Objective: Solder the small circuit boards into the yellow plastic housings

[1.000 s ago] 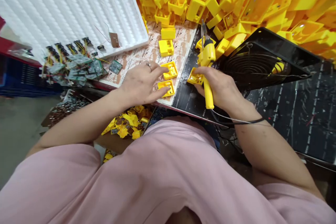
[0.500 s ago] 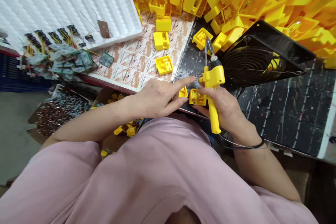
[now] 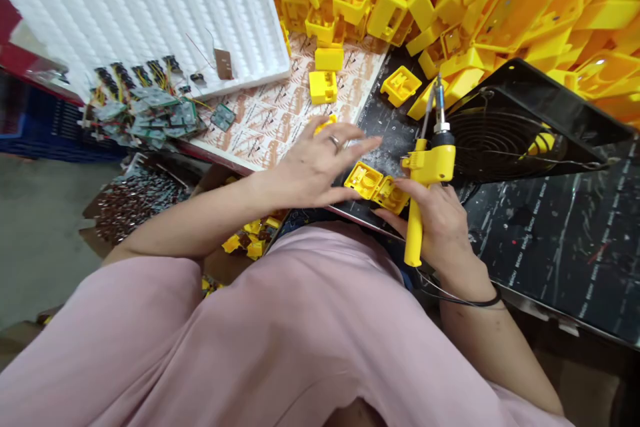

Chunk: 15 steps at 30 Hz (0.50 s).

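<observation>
My right hand (image 3: 444, 221) is wrapped around a yellow soldering gun (image 3: 429, 165), its metal tip pointing away from me. The thumb of that hand also rests at a small yellow housing half (image 3: 391, 195) by the table's front edge. Touching it on the left is another open yellow housing half (image 3: 363, 179), hollow side up. My left hand (image 3: 315, 170), with a ring on one finger, hovers palm down beside these pieces, its fingers spread. Its thumb tip is close to the left piece; whether they touch I cannot tell. Beneath its fingers, one more yellow piece (image 3: 326, 123) is mostly hidden.
A large heap of yellow housings (image 3: 450, 7) covers the back. A black fan (image 3: 500, 127) stands right of the soldering gun. At left are a white foam sheet (image 3: 175, 7) and a stack of green circuit boards (image 3: 155, 113). Single yellow housings (image 3: 323, 87) stand mid-table.
My left hand has lifted off and spread its fingers. The two housing halves now lie touching, tilted together. The view has shifted, so the scene appears further right.
</observation>
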{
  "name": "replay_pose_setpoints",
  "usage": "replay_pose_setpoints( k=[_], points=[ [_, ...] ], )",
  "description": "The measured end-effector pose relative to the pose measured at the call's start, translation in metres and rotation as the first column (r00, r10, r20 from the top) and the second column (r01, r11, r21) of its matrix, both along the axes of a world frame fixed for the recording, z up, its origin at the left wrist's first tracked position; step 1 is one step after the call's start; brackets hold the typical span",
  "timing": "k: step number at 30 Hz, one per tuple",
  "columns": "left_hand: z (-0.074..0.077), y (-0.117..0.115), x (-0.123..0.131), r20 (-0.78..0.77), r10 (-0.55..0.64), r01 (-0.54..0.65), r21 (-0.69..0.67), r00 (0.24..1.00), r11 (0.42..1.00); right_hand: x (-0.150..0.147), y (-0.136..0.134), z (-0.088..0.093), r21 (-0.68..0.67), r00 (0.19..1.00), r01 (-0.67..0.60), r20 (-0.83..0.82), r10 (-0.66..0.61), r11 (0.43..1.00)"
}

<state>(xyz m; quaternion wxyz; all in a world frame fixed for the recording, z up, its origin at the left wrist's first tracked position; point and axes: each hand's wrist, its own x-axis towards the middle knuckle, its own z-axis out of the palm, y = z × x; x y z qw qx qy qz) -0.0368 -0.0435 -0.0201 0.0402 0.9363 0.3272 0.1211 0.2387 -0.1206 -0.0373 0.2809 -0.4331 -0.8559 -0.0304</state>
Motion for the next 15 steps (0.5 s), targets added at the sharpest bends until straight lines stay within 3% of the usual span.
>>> replay_pose_setpoints(
  k=[5, 9, 12, 15],
  points=[
    [0.008, 0.027, -0.026, -0.085, 0.175, -0.180, -0.059, 0.981, 0.982, -0.021, 0.005, -0.001, 0.002, 0.998, 0.004, -0.058, -0.004, 1.000],
    [0.020, 0.016, -0.017, -0.261, 0.349, -0.361, 0.003, 0.900, 0.933, -0.039, 0.011, -0.008, 0.028, 1.000, -0.008, -0.019, 0.009, 1.000],
    [0.034, 0.007, -0.018, -0.294, 0.215, -0.249, -0.084, 0.931, 0.965, -0.034, 0.012, -0.009, 0.006, 1.000, -0.008, -0.016, 0.008, 1.000],
    [0.039, 0.023, -0.030, -0.245, 0.033, -0.066, -0.128, 0.969, 0.990, -0.024, 0.010, -0.008, -0.015, 0.999, -0.043, -0.013, 0.042, 0.999]
  ],
)
